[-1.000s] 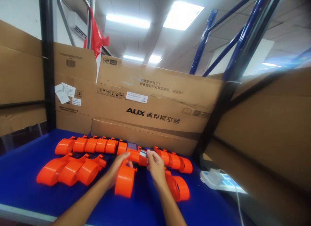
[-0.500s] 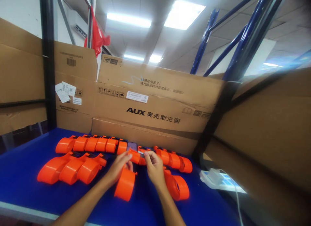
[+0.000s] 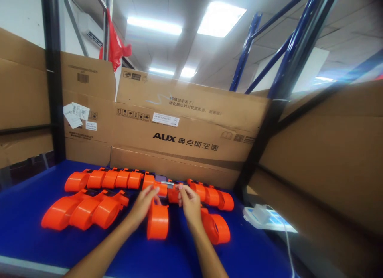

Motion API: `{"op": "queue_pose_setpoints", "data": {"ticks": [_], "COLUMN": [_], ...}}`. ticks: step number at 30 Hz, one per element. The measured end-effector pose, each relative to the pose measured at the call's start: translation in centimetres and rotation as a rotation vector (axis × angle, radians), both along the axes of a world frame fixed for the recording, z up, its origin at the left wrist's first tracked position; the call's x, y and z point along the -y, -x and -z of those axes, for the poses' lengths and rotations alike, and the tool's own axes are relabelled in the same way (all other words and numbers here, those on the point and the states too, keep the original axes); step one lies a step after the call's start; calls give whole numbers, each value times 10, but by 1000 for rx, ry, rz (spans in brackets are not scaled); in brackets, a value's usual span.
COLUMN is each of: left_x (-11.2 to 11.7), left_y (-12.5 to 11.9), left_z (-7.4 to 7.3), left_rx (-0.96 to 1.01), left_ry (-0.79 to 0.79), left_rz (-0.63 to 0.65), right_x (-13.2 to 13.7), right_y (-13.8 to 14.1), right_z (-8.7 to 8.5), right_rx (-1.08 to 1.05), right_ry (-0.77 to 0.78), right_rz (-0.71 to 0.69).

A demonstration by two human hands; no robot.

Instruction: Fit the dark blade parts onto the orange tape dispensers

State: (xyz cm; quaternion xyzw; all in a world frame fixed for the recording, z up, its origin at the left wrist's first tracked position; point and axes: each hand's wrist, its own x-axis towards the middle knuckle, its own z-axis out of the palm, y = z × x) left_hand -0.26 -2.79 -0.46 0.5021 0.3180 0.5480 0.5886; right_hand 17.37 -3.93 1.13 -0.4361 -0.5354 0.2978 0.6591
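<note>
My left hand is closed around the upper part of an orange plastic piece with a wide round loop. The loop hangs below my fingers, over the blue surface. My right hand faces it, thumb and fingertips pinched together at one end of a thin silvery strip. That strip reaches across to the upper edge of the piece in my left hand; whether it is fixed there I cannot tell. Behind my hands lies another orange piece, partly hidden by my right fingers.
Similar orange looped pieces stand in a back row, a front-left group and at right. Cardboard panels wall in the blue tabletop. A white power strip with a plug and cable lies at the right edge.
The orange loop under my left hand has swung upright and slightly right. My hands stay close together, and the silvery strip between them shows more plainly. The whole view has shifted slightly.
</note>
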Motion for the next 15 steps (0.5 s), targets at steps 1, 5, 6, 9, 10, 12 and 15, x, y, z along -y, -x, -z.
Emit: {"op": "queue_pose_setpoints", "data": {"ticks": [1,5,6,9,10,12,15], "left_x": [0,2,3,3,3,3,2], "left_y": [0,-1,-1,-1,-1,-1,0], "left_z": [0,0,-1,-1,-1,0,2], "left_rx": [-13,-55,-52,-36,-32,-23,-33], "left_ry": [-5,-37,-42,-47,-38,-20,-33], "left_rz": [16,48,47,57,56,42,28], "right_x": [1,3,3,3,3,4,5], "right_y": [0,2,2,2,2,3,6], "right_z": [1,3,3,2,2,1,1], "right_rx": [21,13,-7,-20,-9,2,-20], "right_ry": [4,-3,-12,-23,-21,-18,-5], "right_rz": [-12,11,35,79,73,50,-3]}}
